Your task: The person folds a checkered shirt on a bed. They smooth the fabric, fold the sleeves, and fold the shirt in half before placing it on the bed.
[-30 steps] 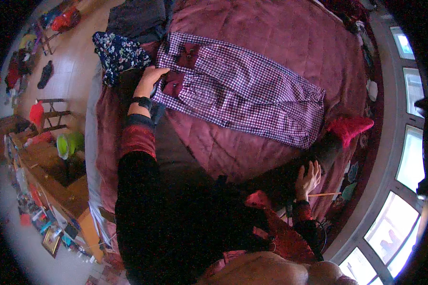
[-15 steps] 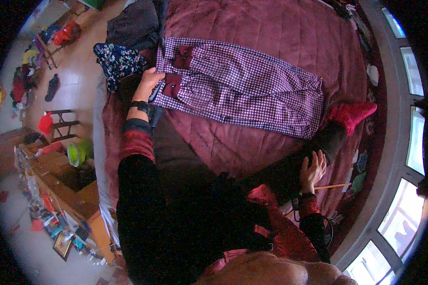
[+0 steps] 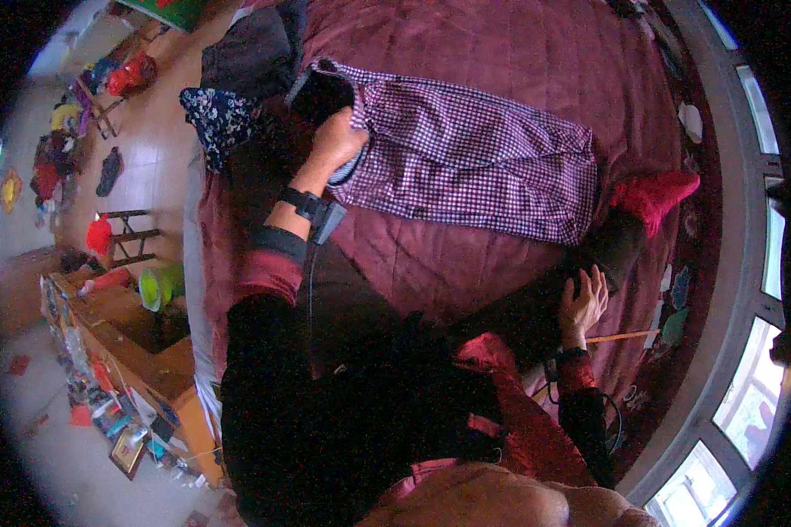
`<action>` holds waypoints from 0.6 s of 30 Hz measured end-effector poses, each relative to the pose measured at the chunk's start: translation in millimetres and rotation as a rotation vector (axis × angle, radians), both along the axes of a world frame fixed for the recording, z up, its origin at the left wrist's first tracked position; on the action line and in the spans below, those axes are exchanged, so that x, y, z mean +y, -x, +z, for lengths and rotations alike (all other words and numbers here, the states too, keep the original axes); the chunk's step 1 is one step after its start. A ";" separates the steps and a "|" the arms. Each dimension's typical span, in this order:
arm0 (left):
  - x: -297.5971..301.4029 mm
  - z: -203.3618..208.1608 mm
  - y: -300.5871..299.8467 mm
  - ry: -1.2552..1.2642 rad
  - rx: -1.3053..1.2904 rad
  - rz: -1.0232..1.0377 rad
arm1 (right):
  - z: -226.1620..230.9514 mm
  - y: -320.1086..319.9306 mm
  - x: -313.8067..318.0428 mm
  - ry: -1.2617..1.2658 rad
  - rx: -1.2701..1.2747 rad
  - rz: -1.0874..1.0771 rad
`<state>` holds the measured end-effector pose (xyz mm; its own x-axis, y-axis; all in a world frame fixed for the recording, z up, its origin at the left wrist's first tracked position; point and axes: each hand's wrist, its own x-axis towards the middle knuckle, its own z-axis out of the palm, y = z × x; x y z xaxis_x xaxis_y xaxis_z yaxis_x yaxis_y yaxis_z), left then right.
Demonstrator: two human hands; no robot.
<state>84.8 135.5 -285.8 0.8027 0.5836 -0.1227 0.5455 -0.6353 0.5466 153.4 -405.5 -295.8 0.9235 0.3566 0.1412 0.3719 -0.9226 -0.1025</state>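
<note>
A purple-and-white checked garment [image 3: 475,158] lies stretched out on the maroon bed cover [image 3: 466,31]. My left hand [image 3: 337,142] is closed on the edge of its left end, where a dark opening shows beside the hand. The fingertips are hidden behind the cloth. On that wrist sits a black watch-like band [image 3: 310,209]. My right hand [image 3: 583,306] rests on my dark-trousered leg [image 3: 510,307] with the fingers spread and nothing held. Beyond it, at the garment's right end, is my foot in a bright red sock [image 3: 652,200].
Left of the garment lie a navy flowered cloth [image 3: 220,123] and dark grey clothing [image 3: 250,57]. Off the bed's left side stand a wooden cabinet [image 3: 163,378], a green bucket [image 3: 156,288] and a dark stool [image 3: 132,237]. Windows [image 3: 751,386] line the right.
My left hand has moved right and drawn the garment's left edge with it. The dark red patches there are out of sight, and a dark opening shows. My right hand stays on the leg.
</note>
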 end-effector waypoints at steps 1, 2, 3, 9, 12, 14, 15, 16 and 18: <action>-14.1 2.0 -8.2 -0.033 0.010 -0.025 | -1.2 -0.8 -1.9 0.034 0.055 -0.057; -30.6 -0.2 -15.9 -0.062 -0.029 -0.056 | -3.9 -1.6 -4.3 -0.014 0.001 -0.001; -46.8 -1.7 -24.8 -0.052 0.013 -0.069 | -5.1 -2.5 -5.6 -0.019 0.001 0.001; -137.8 -40.1 -67.9 -0.113 0.163 -0.223 | -12.3 -5.5 -12.2 0.002 0.008 -0.020; -161.5 -57.7 -74.0 -0.042 0.360 -0.317 | -10.7 -5.6 -12.1 0.037 0.086 -0.091; -170.6 -65.7 -71.6 -0.077 0.225 -0.281 | -8.1 -5.5 -11.8 -0.040 0.017 -0.030; -170.0 -68.1 -68.8 -0.066 0.211 -0.282 | -6.8 -5.2 -11.7 -0.013 0.072 -0.069; -167.7 -69.7 -66.4 -0.032 0.232 -0.285 | -5.5 -5.5 -12.0 -0.024 0.072 -0.058; -162.8 -71.1 -56.2 -0.049 0.010 -0.328 | -4.7 -4.6 -11.8 -0.068 0.009 -0.014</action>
